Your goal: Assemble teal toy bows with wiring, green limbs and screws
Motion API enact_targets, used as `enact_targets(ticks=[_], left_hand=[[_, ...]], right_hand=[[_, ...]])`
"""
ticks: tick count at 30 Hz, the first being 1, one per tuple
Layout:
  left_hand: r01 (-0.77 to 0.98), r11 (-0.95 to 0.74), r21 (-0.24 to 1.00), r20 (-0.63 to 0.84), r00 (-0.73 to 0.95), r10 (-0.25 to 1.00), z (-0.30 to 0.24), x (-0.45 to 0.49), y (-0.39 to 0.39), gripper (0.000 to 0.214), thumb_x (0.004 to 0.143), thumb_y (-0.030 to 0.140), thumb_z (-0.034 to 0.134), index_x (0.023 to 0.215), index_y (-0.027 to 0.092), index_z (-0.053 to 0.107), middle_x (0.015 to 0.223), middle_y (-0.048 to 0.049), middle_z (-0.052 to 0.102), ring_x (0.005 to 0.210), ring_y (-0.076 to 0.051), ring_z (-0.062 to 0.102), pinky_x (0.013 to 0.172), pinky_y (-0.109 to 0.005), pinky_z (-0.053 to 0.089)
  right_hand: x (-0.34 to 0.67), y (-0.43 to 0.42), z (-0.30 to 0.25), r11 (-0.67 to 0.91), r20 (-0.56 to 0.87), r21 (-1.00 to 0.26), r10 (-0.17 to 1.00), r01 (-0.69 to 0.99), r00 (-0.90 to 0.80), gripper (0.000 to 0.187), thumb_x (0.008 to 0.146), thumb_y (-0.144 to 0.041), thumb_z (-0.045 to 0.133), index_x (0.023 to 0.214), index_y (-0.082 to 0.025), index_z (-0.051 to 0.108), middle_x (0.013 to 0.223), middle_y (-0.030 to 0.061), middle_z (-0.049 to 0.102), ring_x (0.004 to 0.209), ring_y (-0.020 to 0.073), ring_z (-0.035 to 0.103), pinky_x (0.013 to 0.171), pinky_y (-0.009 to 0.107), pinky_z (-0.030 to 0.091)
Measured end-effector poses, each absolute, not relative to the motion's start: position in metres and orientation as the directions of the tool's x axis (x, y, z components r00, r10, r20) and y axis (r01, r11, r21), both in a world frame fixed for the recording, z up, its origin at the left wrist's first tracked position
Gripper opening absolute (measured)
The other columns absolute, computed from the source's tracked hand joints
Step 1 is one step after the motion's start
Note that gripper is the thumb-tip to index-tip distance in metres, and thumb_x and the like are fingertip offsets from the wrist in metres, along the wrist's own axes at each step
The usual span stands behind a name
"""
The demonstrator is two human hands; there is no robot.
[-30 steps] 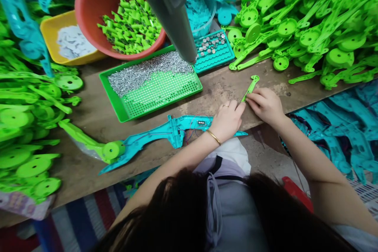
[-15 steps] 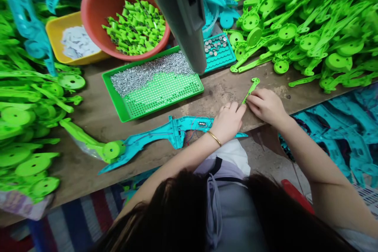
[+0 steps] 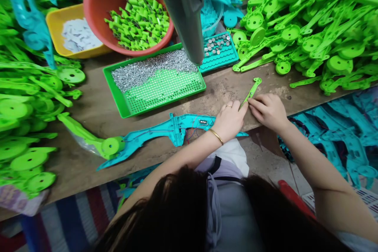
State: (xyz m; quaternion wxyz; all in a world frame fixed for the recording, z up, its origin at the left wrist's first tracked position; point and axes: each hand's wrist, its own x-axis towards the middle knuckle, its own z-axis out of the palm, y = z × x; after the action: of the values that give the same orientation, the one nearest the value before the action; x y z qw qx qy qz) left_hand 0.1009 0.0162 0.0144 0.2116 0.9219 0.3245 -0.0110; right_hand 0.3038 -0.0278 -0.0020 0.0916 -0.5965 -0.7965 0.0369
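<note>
My left hand (image 3: 229, 120), with a ring and a gold bracelet, and my right hand (image 3: 269, 111) meet at the wooden bench's front edge. Both are closed in a pinch on the lower end of a small green plastic lever (image 3: 251, 91), which lies slanted on the bench with its rounded head pointing away from me. A long teal plastic shell (image 3: 165, 130) with thin wires and a small metal part inside lies just left of my left hand. A green arm with a round disc (image 3: 110, 146) is joined to its left end.
A green tray of small metal pins (image 3: 153, 76), a teal tray of button cells (image 3: 217, 47), a red bowl of green pieces (image 3: 132, 15) and a yellow tub (image 3: 69, 33) stand behind. Green parts are piled left (image 3: 26, 126) and right (image 3: 310, 27). A grey machine column (image 3: 183, 8) hangs overhead.
My view has shifted slightly. Both hands stay pinched on the green lever in nearly the same place; my right hand's fingers have slid a little along it.
</note>
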Motion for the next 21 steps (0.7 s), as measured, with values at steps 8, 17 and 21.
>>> enact_targets(ticks=[8,17,21], left_hand=[[0.604,-0.696,0.388,-0.168,0.789,0.591,0.015,0.101,0.017,0.053,0.091,0.017,0.047,0.144,0.013,0.043,0.114,-0.0146,0.056,0.108,-0.028,0.054,0.089,-0.039,0.044],[0.605,-0.692,0.393,-0.155,0.786,0.599,0.013,0.1,0.016,0.052,0.09,0.017,0.047,0.142,0.014,0.044,0.113,-0.0136,0.056,0.108,-0.027,0.053,0.09,-0.038,0.044],[0.599,-0.694,0.4,-0.166,0.792,0.588,0.015,0.1,0.016,0.053,0.091,0.018,0.047,0.143,0.015,0.043,0.112,-0.0134,0.056,0.106,-0.028,0.053,0.09,-0.04,0.044]], right_hand=[[0.295,-0.016,0.004,0.161,0.12,-0.299,0.984,0.941,-0.13,0.028,0.093,-0.037,0.051,0.113,-0.023,0.063,0.108,0.0118,0.065,0.1,0.028,0.058,0.084,0.043,0.044],[0.301,0.0,0.013,0.035,-0.024,-0.457,0.998,0.889,-0.052,0.016,0.088,-0.039,0.058,0.093,-0.025,0.065,0.1,0.006,0.067,0.1,0.0271,0.059,0.087,0.044,0.038],[0.288,-0.012,0.005,-0.058,0.068,-0.454,0.993,0.889,0.1,0.014,0.09,-0.035,0.057,0.09,-0.024,0.065,0.09,0.0053,0.067,0.087,0.024,0.06,0.083,0.043,0.038]])
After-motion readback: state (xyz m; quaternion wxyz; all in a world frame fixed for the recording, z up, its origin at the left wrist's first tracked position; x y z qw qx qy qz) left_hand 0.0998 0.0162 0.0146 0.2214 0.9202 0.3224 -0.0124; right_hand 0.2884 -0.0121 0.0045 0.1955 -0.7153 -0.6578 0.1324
